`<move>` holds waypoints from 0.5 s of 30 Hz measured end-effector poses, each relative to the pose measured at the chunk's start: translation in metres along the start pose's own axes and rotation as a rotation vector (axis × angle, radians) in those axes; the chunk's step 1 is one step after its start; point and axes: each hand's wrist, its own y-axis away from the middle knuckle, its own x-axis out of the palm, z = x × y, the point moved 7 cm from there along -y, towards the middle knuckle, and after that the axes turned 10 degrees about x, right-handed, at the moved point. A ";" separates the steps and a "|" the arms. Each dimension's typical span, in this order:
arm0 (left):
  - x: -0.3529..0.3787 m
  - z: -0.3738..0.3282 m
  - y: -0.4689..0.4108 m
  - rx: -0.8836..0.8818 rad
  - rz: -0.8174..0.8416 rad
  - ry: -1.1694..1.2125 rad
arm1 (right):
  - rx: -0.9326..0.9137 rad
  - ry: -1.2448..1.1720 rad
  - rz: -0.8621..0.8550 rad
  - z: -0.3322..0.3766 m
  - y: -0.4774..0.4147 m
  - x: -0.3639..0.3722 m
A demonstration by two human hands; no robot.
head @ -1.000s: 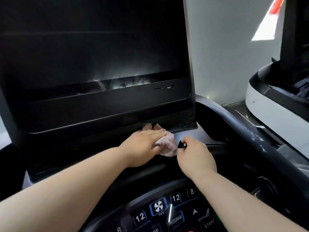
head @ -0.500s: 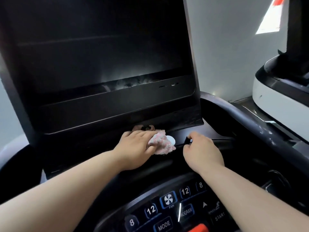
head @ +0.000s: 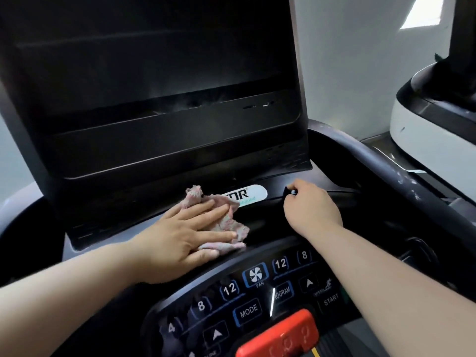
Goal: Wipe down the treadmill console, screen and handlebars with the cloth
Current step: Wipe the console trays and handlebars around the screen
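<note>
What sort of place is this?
Probably a gym or fitness room: a black treadmill console with FAN, MODE and START buttons, a large dark screen above it, and a second white-and-black machine alongside.

Mottled pink-and-white cloth (head: 226, 217); black console (head: 283, 222) with blue-outlined white-lettered buttons (head: 248, 314); red stop key (head: 280, 336); dark screen (head: 149, 63).

Screen (head: 154, 73): upper left and centre of frame, upright behind the ledge (head: 273, 222).
Cloth (head: 226, 215): centre, on the ledge, under the flat left hand (head: 180, 235); overlaps the label (head: 253, 195) at its right.
Right hand (head: 311, 210): right of label, pinching a tab (head: 286, 194).
Button panel (head: 247, 305): lower centre, before both hands.
Second machine (head: 432, 140): right edge.
</note>
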 end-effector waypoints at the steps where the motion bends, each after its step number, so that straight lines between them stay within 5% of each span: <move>1: -0.005 0.001 -0.009 0.015 0.024 -0.001 | -0.001 -0.003 0.003 0.000 0.000 0.001; 8: -0.013 -0.017 -0.101 0.008 -0.051 0.032 | -0.009 -0.003 -0.008 -0.001 -0.002 -0.001; 15: 0.000 0.003 -0.001 -0.096 -0.116 0.021 | -0.065 0.082 -0.024 0.006 0.006 -0.001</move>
